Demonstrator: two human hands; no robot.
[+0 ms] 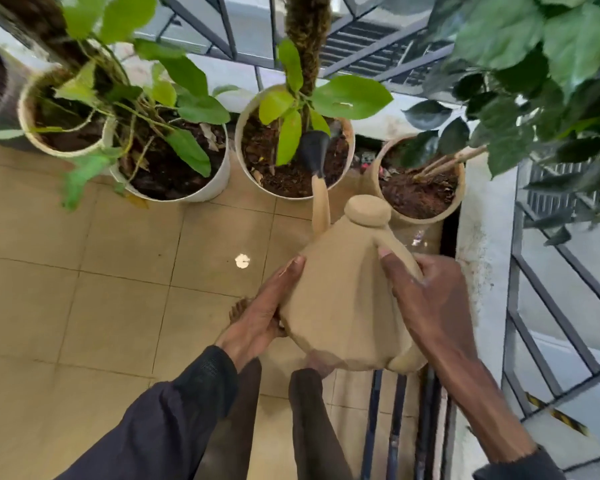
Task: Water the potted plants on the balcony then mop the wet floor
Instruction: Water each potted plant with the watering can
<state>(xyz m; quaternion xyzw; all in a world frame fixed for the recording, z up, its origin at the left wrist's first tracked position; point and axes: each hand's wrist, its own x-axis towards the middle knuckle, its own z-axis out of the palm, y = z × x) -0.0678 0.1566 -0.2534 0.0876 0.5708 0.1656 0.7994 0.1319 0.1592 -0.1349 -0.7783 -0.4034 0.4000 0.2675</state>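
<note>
While tilted, watering-can [343, 299] over soil-filled pot [239, 147].

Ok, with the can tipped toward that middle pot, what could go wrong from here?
1. The black rose of the watering can hangs among the leaves of the middle pot; they may deflect water onto the tiled floor.
2. The left hand only presses flat against the can's side while the right hand grips the handle, so a heavy can might twist or slip.

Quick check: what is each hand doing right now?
Left hand: open, fingers flat against the side of the watering can, supporting it.
Right hand: closed, gripping the can's handle.
</note>
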